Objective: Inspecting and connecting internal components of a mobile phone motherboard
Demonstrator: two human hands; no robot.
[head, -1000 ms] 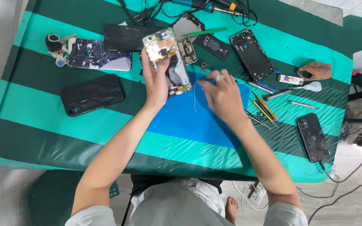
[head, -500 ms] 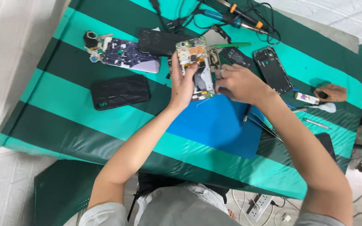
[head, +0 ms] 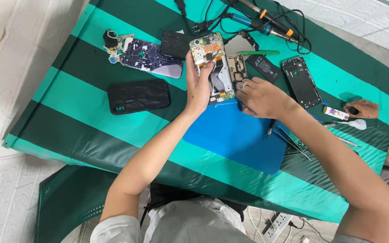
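We work at a green-striped table (head: 68, 96) over pale tiled floor (head: 5, 54).
Our left hand (head: 199, 87) grips the opened phone (head: 212, 67) above the blue mat (head: 235, 135); right hand (head: 260, 96) fingers curl closed beside it.

Single head-worn camera, looking steeply down from above, fairly near, over striped table (head: 91, 96), forearms entering from below

You get bright, even daylight; soft short shadows under forearms; sharp centre, slight wide-angle bending at edges.
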